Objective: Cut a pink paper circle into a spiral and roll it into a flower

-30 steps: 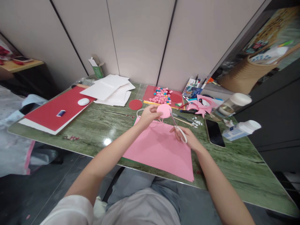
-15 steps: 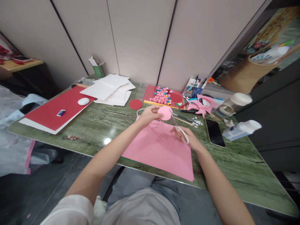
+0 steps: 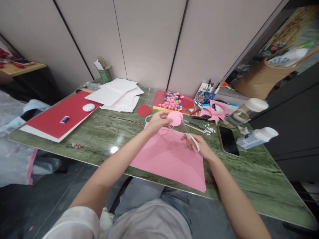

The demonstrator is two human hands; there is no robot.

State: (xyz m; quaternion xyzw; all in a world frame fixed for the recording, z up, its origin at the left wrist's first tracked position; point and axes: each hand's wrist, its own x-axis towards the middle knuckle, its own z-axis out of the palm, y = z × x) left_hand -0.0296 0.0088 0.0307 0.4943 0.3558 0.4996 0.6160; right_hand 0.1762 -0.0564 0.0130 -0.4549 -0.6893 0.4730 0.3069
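Pink paper disc is pinched by the left hand, near the far edge of the pink sheet; scissors, gripped by the right hand over the sheet, are slanted away and leftward, blades reaching the disc.

Green, wood-grained tabletop, strewn with paper
Pink sheets lie near the front edge, a red disc behind them; farther left, loose white sheets and a red sheet over white. On the right: a dark-screened phone, a clear bottle, a white bottle and white scraps.
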